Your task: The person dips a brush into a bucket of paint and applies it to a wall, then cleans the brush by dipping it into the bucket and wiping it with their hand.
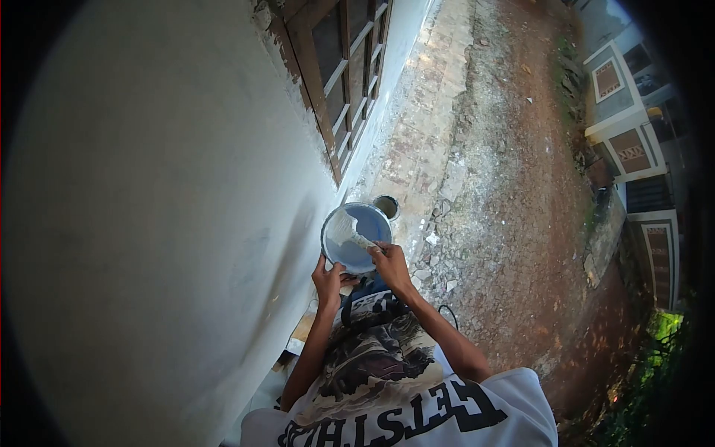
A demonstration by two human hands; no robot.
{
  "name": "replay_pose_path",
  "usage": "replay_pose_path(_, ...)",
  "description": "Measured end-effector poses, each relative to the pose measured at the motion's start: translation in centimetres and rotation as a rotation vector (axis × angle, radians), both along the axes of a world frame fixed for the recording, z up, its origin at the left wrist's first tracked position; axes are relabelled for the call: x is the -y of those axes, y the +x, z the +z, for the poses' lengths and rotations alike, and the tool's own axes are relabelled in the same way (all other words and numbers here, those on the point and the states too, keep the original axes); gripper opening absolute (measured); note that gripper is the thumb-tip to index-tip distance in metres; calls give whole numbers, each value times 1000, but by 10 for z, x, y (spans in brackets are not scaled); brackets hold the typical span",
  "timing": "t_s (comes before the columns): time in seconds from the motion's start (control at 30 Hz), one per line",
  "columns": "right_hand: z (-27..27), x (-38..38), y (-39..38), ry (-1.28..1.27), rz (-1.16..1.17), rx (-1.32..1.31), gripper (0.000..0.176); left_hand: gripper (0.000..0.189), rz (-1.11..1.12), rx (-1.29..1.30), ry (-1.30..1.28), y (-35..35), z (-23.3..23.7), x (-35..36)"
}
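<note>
- Beside the pale wall point(179, 201), my left hand point(328, 283) is curled narrowly at the near left rim of a round bucket point(360, 258), thumb and a finger against its edge; I cannot make out how the other fingers sit.
- My right hand point(392, 268) is closed around the handle of a white-coated paintbrush point(344, 228), at the bucket's near right edge.
- The paintbrush slants over the bucket's opening, its head toward the far left side; whether it touches what is inside, I cannot tell.
- A smaller round container point(394, 208) shows just past the bucket's far right rim.
</note>
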State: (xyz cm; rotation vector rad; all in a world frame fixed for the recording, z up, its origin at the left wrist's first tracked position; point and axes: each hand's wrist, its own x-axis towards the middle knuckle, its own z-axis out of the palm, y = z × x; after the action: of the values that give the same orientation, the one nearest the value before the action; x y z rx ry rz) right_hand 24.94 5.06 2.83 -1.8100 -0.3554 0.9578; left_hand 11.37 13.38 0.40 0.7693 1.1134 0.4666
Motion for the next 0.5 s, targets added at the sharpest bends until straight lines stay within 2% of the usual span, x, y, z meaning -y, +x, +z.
replay_pose_path(0.17,0,1,-5,47,-39,-85,29,58,-3,23,18,4,4,0)
replay_pose_path(0.27,11,5,-3,77,-50,-106,29,57,12,5,9,5,3,-3)
replay_pose_path(0.33,30,9,2,76,-108,-208,28,53,41,1,15,3,-4,-5)
replay_pose_path(0.5,26,20,17,62,-113,-199,27,57,78,19,4,2,-5,-5)
